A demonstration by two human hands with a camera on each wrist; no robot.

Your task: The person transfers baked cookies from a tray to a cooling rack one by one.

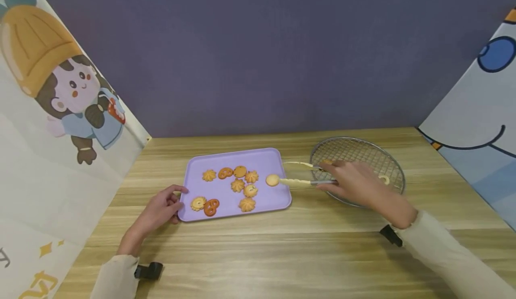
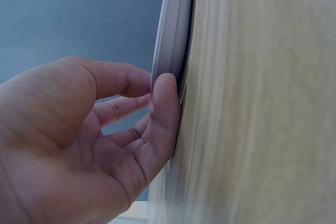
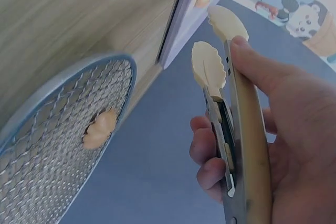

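My left hand (image 1: 163,204) pinches the left rim of a purple tray (image 1: 225,158), fingertips at its edge in the left wrist view. Cookies lie on the tray, among them pretzel shapes (image 1: 211,207), flower-shaped cookies (image 1: 247,205) and a plain round cookie (image 1: 272,180) near its right side. In my right hand (image 1: 354,182) is a pair of metal tongs (image 3: 247,150) with cream tips. Those tips are spread apart with nothing between them, one reaching right up to the round cookie. The palm side of my right hand is hidden in the head view.
A round wire mesh rack (image 1: 346,145) with a metal rim stands on the wooden table (image 1: 258,249), under my right hand. On it are a ring-shaped cookie (image 1: 384,179) and a flower-shaped cookie (image 3: 100,128). Behind the table rises a dark wall (image 1: 258,57).
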